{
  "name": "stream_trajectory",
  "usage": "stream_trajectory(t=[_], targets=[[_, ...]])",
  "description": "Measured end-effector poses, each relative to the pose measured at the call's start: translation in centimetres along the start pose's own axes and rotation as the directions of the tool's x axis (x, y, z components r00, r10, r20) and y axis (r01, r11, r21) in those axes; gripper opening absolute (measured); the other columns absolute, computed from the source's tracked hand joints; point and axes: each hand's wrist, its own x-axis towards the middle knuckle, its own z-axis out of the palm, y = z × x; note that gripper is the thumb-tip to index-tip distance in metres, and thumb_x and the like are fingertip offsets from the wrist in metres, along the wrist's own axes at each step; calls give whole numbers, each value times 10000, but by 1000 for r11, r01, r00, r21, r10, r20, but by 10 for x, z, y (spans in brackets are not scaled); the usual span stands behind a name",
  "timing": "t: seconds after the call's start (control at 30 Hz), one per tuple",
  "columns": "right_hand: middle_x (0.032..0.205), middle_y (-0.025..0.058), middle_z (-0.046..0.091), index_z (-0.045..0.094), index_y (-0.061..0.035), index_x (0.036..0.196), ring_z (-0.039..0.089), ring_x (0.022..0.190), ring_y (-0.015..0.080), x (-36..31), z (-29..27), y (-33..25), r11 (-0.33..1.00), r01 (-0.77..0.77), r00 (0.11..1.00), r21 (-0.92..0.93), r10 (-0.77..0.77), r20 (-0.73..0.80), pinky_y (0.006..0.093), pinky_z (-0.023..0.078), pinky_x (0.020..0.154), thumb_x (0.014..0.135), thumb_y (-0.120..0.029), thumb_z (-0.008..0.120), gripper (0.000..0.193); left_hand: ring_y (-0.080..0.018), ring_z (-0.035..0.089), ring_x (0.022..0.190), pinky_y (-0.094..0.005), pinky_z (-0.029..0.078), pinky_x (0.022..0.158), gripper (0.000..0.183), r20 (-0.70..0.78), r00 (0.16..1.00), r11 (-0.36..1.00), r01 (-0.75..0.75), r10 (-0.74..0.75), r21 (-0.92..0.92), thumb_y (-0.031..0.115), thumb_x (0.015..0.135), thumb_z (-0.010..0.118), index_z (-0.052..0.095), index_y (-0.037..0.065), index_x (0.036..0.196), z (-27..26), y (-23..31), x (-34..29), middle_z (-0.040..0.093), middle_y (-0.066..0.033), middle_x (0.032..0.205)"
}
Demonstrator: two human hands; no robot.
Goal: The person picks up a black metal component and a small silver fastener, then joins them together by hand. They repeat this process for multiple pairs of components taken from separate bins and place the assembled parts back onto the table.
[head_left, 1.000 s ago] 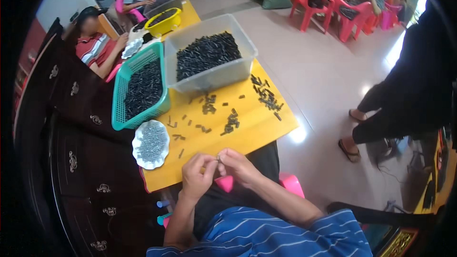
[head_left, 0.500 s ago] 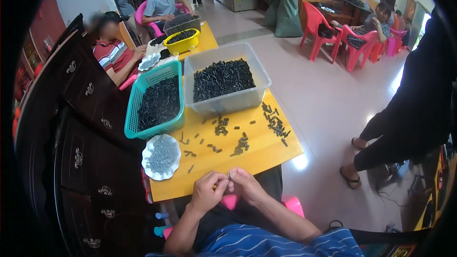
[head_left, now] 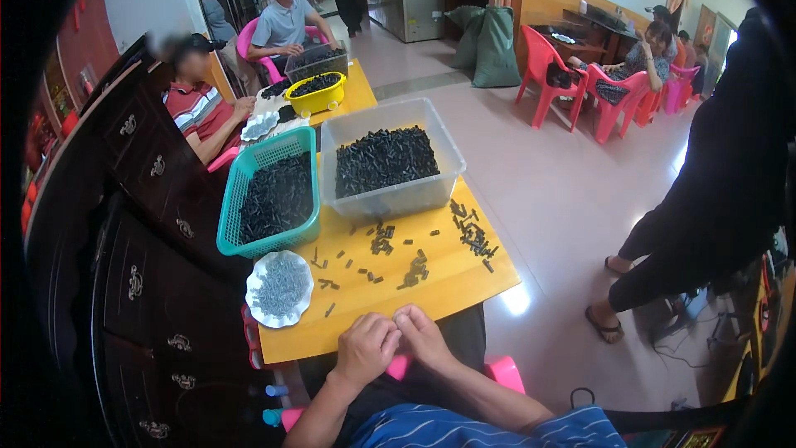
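My left hand and my right hand meet over my lap, just off the near edge of the yellow table. The fingers of both are closed and pressed together at the tips. Whatever they pinch is too small or too hidden to name. Small black cylindrical pieces lie loose on the table, in a middle cluster and a right-hand pile. To the left of them, a white wavy-rimmed dish holds many small silvery metal pieces.
A teal basket and a clear plastic bin, both full of black pieces, stand at the table's far side. Beyond are a yellow basin and seated people. Dark drawers flank my left; a person in black stands at right.
The view has shifted slightly, so the table sits a little lower. My hands stay together, with the fingers drawn closer. The person at the far back has stepped more into view.
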Motion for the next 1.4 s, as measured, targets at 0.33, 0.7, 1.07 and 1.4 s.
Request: stream_trajectory(t=[0.33, 0.7, 1.07, 1.4], targets=[[813, -25, 531, 557, -63, 1041, 492, 681, 50, -3, 2, -2, 986, 105, 993, -131, -110, -31, 215, 424, 591, 1061, -237, 478, 192, -308, 654, 823, -392, 530, 707, 138, -80, 992, 993, -94, 100, 75, 45, 758, 727, 636, 53, 862, 7, 7, -5, 678, -98, 897], [775, 120, 616, 567, -15, 1014, 621, 676, 173, -9, 6, -19, 840, 191, 957, -508, -274, -94, 318, 487, 614, 1042, -227, 486, 228, -311, 655, 796, -392, 530, 707, 145, -147, 981, 990, -134, 127, -34, 17, 758, 714, 631, 37, 875, 13, 6, -12, 678, -109, 893], [763, 43, 557, 544, -19, 1005, 530, 622, 101, -5, 2, -12, 883, 233, 952, -408, -293, -90, 274, 447, 565, 1062, -220, 449, 229, -342, 649, 790, -395, 525, 718, 147, -157, 987, 973, -61, 26, -224, -16, 778, 697, 613, 23, 893, 13, 17, -8, 661, -141, 864], [790, -31, 478, 528, -76, 1004, 434, 617, 37, -3, -2, -9, 998, 61, 996, -19, -62, -68, 211, 370, 531, 1065, -251, 451, 201, -195, 656, 737, -301, 517, 658, 71, -52, 953, 755, 201, -298, -625, -36, 831, 665, 623, -4, 879, 19, 25, -5, 627, -110, 839]])
